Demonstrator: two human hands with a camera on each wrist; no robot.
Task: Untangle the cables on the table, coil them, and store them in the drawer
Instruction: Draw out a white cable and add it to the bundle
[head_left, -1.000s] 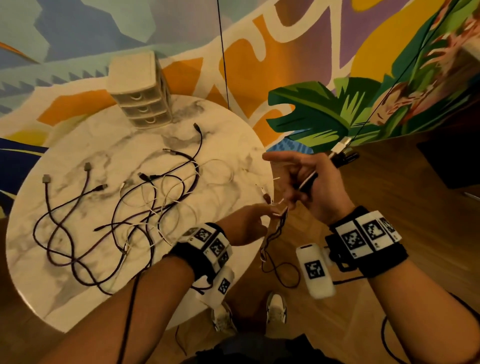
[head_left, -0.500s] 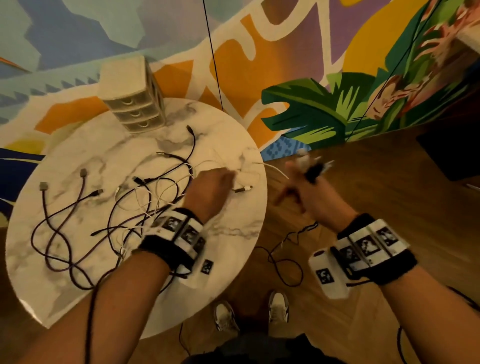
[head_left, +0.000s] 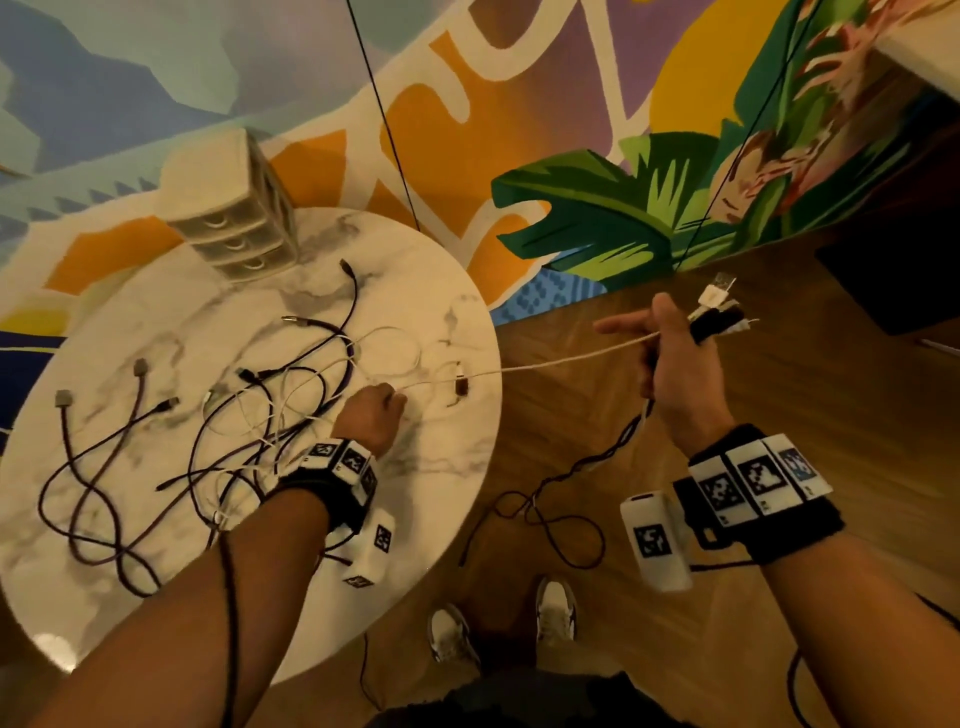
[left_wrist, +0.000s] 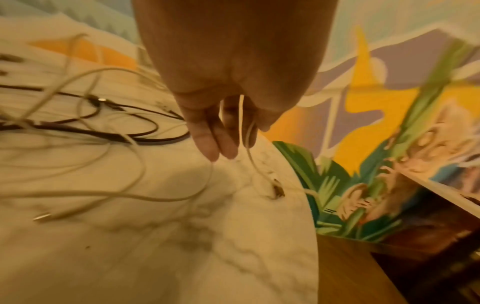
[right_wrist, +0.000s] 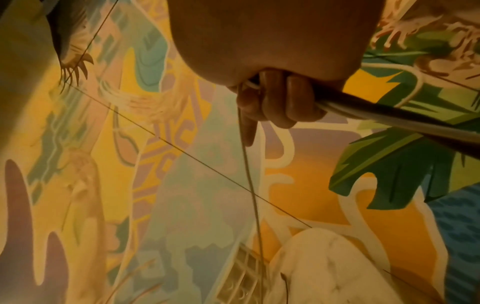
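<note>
Above the marble table (head_left: 130, 613), both hands grip a taut white cable (head_left: 545, 365) beside tangled cables (head_left: 218, 431).

Left hand (left_wrist: 228, 82) over the marble table (left_wrist: 182, 257), fingers (left_wrist: 205, 142) pointing down and loosely together. White cable (left_wrist: 242, 123) running through the palm and between the fingers, apparently held there, though blur hides the grip. Below the fingertips, its strand dropping to a brown plug (left_wrist: 277, 189) near the table edge. To the left, dark cables (left_wrist: 145, 137) and white cables (left_wrist: 130, 195) looped over each other on the tabletop. Mural wall (left_wrist: 376, 92) beyond the edge.
</note>
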